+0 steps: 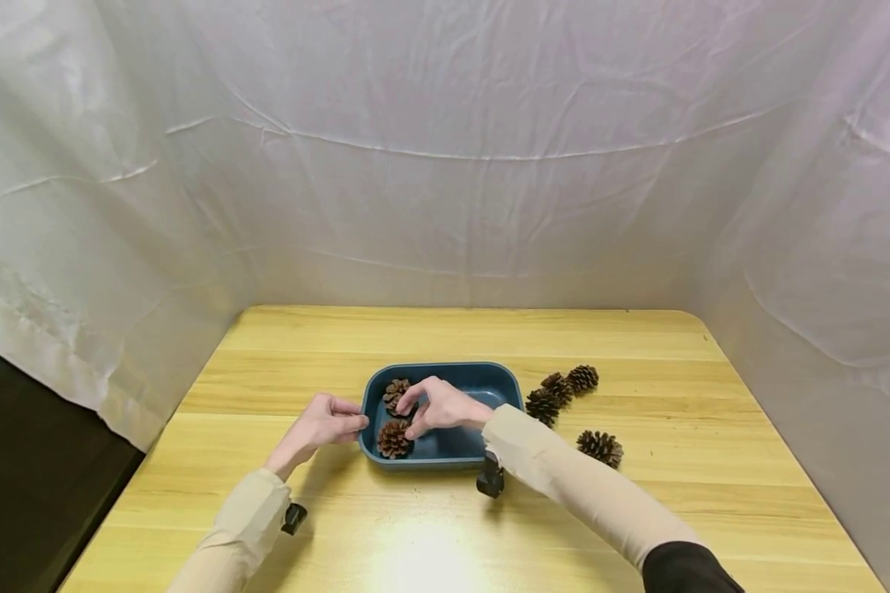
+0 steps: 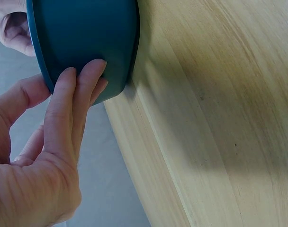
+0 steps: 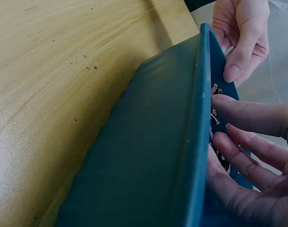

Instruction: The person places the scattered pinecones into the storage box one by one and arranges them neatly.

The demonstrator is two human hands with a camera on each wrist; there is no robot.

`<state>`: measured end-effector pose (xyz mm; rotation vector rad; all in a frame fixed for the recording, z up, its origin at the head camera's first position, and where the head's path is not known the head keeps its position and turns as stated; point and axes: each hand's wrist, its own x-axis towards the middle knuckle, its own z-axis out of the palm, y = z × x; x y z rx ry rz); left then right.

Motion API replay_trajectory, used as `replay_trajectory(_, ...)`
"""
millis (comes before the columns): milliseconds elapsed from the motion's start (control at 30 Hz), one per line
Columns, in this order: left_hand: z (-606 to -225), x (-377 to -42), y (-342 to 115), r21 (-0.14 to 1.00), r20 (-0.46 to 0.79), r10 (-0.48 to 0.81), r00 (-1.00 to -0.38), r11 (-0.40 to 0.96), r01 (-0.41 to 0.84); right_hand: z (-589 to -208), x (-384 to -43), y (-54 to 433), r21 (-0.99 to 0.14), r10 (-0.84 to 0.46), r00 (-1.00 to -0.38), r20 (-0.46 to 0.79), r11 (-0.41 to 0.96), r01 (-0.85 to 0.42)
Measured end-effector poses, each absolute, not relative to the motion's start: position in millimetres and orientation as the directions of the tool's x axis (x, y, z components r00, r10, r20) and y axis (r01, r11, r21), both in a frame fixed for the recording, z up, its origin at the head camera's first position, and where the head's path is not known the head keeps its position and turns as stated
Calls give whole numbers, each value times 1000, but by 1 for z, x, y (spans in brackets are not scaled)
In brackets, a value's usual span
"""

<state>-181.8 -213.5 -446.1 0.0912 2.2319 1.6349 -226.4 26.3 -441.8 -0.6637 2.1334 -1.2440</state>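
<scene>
A dark blue rectangular tray [image 1: 452,463] sits on the table with two brown pinecones in its left end, a far pinecone [image 1: 396,394] and a near pinecone [image 1: 393,441]. My left hand [image 1: 321,428] grips the tray's left end; the left wrist view shows its fingers [image 2: 63,109] along the outer wall. Over the tray, my right hand [image 1: 439,405] reaches in from the right, fingers apart, with fingertips right at the two pinecones. In the right wrist view the tray wall [image 3: 148,127] hides most of both pinecones.
Right of the tray, three pinecones [image 1: 557,387] form a slanting row, and another pinecone [image 1: 599,447] lies nearer, beside my right forearm. Small crumbs dot the wooden table [image 1: 267,395]. White curtains [image 1: 445,206] hang around its back and sides.
</scene>
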Motion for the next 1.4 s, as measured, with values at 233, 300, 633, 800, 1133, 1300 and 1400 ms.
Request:
replay_trajectory(233,-445,-182,-215,930,-256,272,-928,332,-159,-440,-226,30,-900,-650,-721,-239,427,-87)
replay_trajectory(300,-445,-181,-215,929,-258,275,-926,333,-159,-439,-226,32,-905,-650,-722,-238,419,-78)
replay_trajectory(633,-445,-181,-216,924,-263,261,-929,345,-164,-437,-228,45,-923,-684,-704,-193,369,-106)
replay_trajectory(800,-444,-180,-214,921,-277,244,-930,343,-185,-435,-228,54,-929,-676,-710,-196,359,-86)
replay_trajectory(1133,-445,-179,-213,919,-282,228,-932,343,-194,-423,-226,78,-939,-625,-756,-196,342,-40)
replay_trajectory(1300,-446,-180,-215,920,-279,234,-931,345,-188,-421,-227,90,-941,-610,-770,-186,337,-39)
replay_trajectory(1400,-446,-180,-215,919,-281,241,-929,346,-188,-421,-228,97,-944,-601,-778,-185,328,-29)
